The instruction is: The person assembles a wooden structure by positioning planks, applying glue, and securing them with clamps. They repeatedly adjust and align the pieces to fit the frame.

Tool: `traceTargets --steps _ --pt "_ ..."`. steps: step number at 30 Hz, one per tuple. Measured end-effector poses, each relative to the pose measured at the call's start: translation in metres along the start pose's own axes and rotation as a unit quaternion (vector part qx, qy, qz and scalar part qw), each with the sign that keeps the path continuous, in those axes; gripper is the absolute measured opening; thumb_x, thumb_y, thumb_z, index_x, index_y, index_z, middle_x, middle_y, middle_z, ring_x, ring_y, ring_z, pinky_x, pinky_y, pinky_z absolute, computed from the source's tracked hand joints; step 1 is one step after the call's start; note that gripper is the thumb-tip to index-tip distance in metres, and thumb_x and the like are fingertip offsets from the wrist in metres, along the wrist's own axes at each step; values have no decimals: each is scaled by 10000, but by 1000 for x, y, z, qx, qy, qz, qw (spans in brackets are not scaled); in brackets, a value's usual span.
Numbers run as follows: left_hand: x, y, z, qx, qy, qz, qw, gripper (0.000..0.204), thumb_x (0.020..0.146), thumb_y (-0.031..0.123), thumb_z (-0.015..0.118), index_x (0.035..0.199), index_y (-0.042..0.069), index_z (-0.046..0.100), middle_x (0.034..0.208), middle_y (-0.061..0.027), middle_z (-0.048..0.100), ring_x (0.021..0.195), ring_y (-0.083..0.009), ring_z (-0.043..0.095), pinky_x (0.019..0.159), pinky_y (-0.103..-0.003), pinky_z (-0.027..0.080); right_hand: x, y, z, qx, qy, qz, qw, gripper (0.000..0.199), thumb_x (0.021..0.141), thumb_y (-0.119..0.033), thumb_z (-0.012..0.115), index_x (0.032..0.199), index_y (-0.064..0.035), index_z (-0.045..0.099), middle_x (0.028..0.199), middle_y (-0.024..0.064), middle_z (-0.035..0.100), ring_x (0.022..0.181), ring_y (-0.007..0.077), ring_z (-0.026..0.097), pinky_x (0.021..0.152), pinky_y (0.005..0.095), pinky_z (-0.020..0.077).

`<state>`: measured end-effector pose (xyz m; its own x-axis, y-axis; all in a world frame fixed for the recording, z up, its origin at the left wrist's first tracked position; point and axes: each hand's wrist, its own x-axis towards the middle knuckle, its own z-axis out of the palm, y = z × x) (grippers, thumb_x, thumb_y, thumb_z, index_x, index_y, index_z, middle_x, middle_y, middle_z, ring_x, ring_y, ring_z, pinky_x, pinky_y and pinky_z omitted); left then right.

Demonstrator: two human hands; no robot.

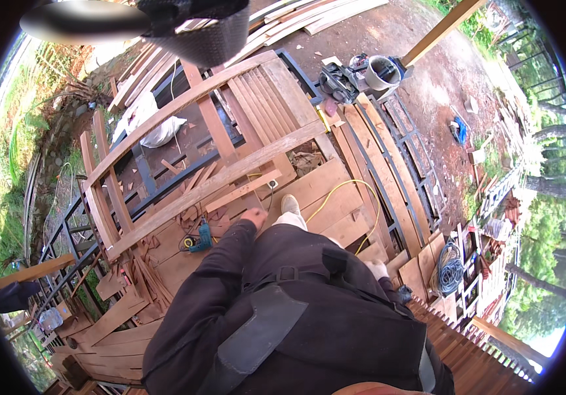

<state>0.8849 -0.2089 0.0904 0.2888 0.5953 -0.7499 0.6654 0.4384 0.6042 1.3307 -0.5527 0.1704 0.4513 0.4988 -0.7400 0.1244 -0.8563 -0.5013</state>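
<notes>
My left hand is low over the plank deck, in front of my left knee. Its fingers look curled, but whether they hold anything is too small to make out. Just beyond it lies a short narrow board, with a small pale round-faced item at its right end. A teal power drill lies left of that hand, next to a small round yellow-and-black object. On the right, my right hand hangs beside my thigh near the deck boards. Bright light washes it out and its fingers hardly show.
A long wooden frame with crosspieces and slats stands across the deck ahead. A yellow cord loops over the boards at right. Farther off are a bucket, dark metal framing and coiled hose. Wood scraps lie left.
</notes>
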Motion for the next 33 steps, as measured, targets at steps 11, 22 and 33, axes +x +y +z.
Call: traceTargets --steps 11,22,33 --pt "15 131 -16 -525 -12 -88 847 398 1036 362 598 1292 58 612 1251 -151 697 1146 -280 673 966 -423 534 205 -173 -108 -153 -64 -84 983 327 943 -226 646 1064 68 721 904 193 746 854 255 709 765 369 548" --pt "222 204 133 -774 123 -164 599 622 986 498 647 1466 127 507 1546 -146 502 1387 -305 512 1111 -480 405 498 -564 -4 -253 -261 -152 919 237 933 -257 660 957 -22 640 695 47 599 547 163 585 480 325 465" --pt "299 275 136 -840 247 -70 479 566 1012 431 657 1459 121 501 1476 -68 552 1321 -276 543 1083 -536 421 536 -638 181 -47 -324 -167 930 531 973 -378 695 1288 39 602 1170 104 685 986 190 630 923 332 481"
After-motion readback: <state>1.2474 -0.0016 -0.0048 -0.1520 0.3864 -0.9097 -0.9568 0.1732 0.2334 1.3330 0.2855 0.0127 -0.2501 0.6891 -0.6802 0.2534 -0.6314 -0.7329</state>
